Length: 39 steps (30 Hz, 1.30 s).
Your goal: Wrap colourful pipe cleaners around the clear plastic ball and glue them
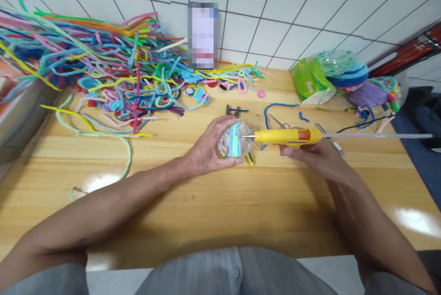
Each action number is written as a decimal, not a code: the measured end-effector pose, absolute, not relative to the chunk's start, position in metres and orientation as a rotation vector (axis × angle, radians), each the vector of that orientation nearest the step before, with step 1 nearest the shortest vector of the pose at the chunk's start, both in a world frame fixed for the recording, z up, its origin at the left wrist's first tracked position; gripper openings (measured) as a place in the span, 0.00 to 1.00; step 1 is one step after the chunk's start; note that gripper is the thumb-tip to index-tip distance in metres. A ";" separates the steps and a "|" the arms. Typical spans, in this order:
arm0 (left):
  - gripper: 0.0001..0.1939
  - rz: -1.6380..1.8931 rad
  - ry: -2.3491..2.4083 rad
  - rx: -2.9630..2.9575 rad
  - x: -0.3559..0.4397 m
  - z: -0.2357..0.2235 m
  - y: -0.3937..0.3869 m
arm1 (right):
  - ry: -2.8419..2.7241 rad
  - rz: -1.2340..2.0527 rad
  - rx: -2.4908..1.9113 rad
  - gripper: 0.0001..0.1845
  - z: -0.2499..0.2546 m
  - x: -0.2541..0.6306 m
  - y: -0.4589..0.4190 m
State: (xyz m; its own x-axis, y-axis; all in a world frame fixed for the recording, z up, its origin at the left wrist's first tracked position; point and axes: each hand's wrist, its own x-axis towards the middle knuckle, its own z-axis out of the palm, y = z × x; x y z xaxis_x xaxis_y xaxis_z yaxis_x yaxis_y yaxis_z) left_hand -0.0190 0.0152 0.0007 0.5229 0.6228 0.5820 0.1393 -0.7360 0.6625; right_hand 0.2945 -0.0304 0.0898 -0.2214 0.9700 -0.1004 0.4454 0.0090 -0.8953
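Observation:
My left hand (210, 145) is wrapped round a clear rounded object (245, 145) banded with blue and green pipe cleaner; its exact kind I cannot make out. In my right hand (310, 155) is a yellow hot glue gun (275, 137), pointing left. The metal nozzle meets or nearly meets the clear object beside the coloured band. A long translucent glue stick (375, 135) sticks out of the gun's back end. Just beyond my left hand, the dark jaws of a tool like pliers (233, 111) show, the rest being covered.
A big tangle of coloured pipe cleaners (113, 65) spreads over the left and back of the wooden table (220, 212). A phone (203, 35) leans on the tiled wall. Scissors (277, 121), a pen (330, 139) and blue pipe cleaner pieces lie near the gun. A green packet (312, 81) stands back right.

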 end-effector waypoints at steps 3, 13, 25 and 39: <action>0.51 1.158 0.603 2.216 -0.019 0.000 0.014 | -1.737 1.147 -1.479 0.20 0.088 0.295 -0.032; 0.52 1.170 0.595 2.205 -0.018 -0.002 0.014 | -1.886 1.009 -1.448 0.16 0.091 0.293 -0.039; 0.53 1.151 0.604 2.192 -0.019 -0.001 0.014 | -1.894 0.951 -1.450 0.17 0.086 0.293 -0.041; 0.54 1.092 0.628 2.204 -0.019 -0.001 0.013 | -1.836 0.988 -1.495 0.19 0.085 0.293 -0.041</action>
